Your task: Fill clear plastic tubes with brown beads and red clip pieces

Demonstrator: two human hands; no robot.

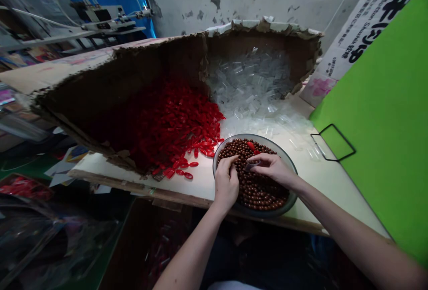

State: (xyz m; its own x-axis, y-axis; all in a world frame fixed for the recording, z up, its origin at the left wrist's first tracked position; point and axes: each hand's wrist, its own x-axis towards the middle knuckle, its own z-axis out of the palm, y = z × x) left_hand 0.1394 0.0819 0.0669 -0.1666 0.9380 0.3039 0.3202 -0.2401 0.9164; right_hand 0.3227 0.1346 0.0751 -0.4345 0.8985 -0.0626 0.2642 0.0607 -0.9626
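A metal bowl (290, 200) full of small brown balls (261, 189) sits near the table's front edge. My left hand (226, 180) rests curled on the balls at the bowl's left side, fingers pinched together; what they grip is hidden. My right hand (274, 167) hovers over the bowl and pinches a small clear tube (251, 163). One or two red caps (251, 146) lie on the balls at the far side. A heap of red caps (174, 125) spills from a torn cardboard box (110, 80), beside a heap of clear tubes (250, 89).
A white tabletop (310, 178) holds everything. A green panel (384, 116) with a black wire handle (332, 142) stands on the right. A printed carton (361, 26) leans at the back right. Clutter and plastic bags (40, 227) lie below on the left.
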